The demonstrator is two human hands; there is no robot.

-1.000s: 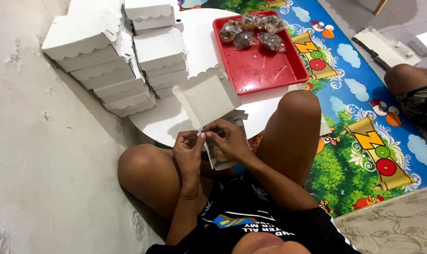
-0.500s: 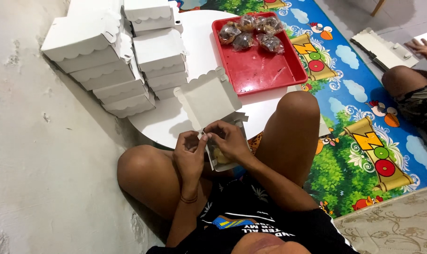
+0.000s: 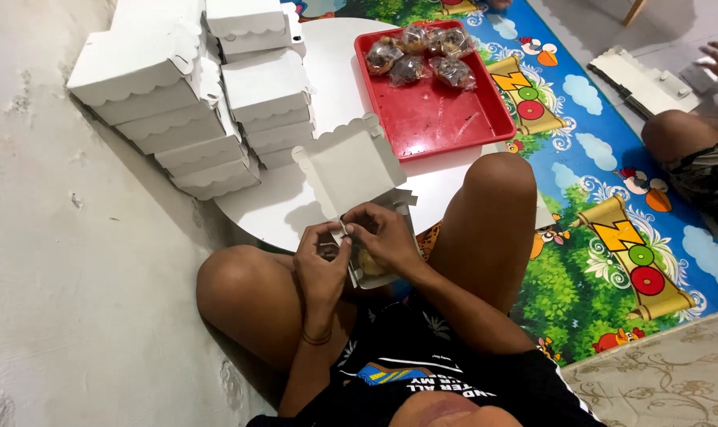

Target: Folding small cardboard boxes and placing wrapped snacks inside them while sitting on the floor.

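— Both hands meet over the lap: the left hand [image 3: 321,255] and the right hand [image 3: 384,237] pinch the near edge of an open white box [image 3: 357,190], fingertips close together on a small flap or tab.

— Grasping, then, not resting?

— Grasping, both of them. The thumbs and forefingers close on the cardboard at one spot, which looks like a way to steady the wall while the tab is worked.

— Where does the box sit?

— Between the raised knees, its base tucked against the hands, its scalloped lid standing up and leaning back over the edge of the round white table [image 3: 327,71]. Something yellowish shows inside, beneath the right hand; I cannot tell what it is.

— And beyond?

— Closed white boxes [image 3: 177,95] of the same kind are stacked to the left, half on the table, against the wall side. A red tray [image 3: 446,119] lies on the table's far part, with a few clear-wrapped bundles [image 3: 418,55] bunched at its far end; the rest of the tray is bare.

— Anyone else?

— Another person's knee and hand at the right edge, near flat white cardboard [image 3: 644,79], on a colourful play mat [image 3: 596,261].
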